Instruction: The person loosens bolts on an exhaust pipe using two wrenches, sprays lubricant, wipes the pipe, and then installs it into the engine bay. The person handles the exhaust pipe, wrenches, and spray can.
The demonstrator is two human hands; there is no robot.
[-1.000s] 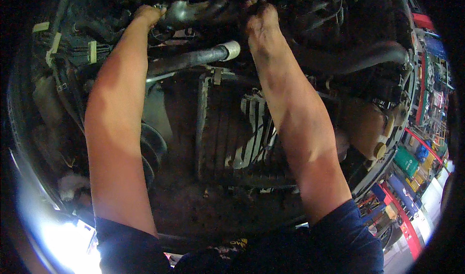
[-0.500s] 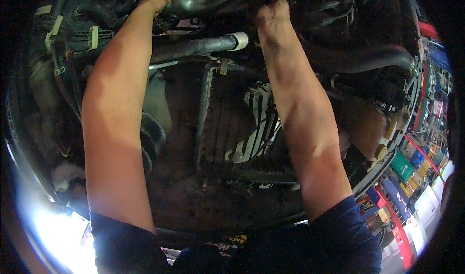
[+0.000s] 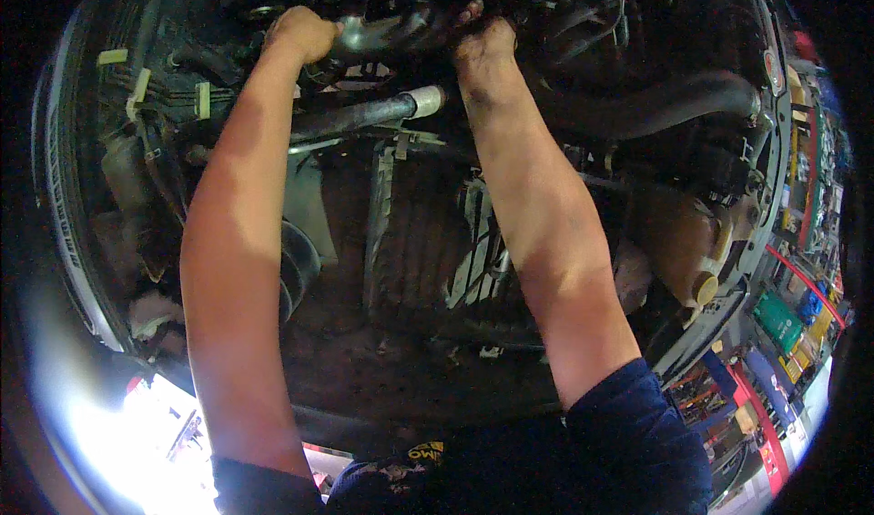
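Both of my bare arms reach forward over a dark car engine bay. At the far left side, my left hand (image 3: 305, 38) is closed, its fingers curled against the left end of a shiny, curved metal pipe (image 3: 369, 34). What those fingers grip is hidden. Over by the pipe's right end, my right hand (image 3: 488, 41) is curled in deep shadow with some fingertips showing. I cannot make out what it holds. Between my forearms and nearer to me lies a black hose (image 3: 364, 112) with a pale, silvery open end (image 3: 426, 102).
A thick black hose (image 3: 674, 105) curves along the right. Nearer sits a brownish plastic reservoir (image 3: 678, 242) with a yellowish cap (image 3: 704, 287). Ribbed dark housing (image 3: 419, 233) lies between my arms. Beyond the right fender are cluttered shelves and a green box (image 3: 777, 322).
The whole view has shifted, so both hands and the engine parts sit lower in the picture. My hands stay at the same places by the metal pipe.
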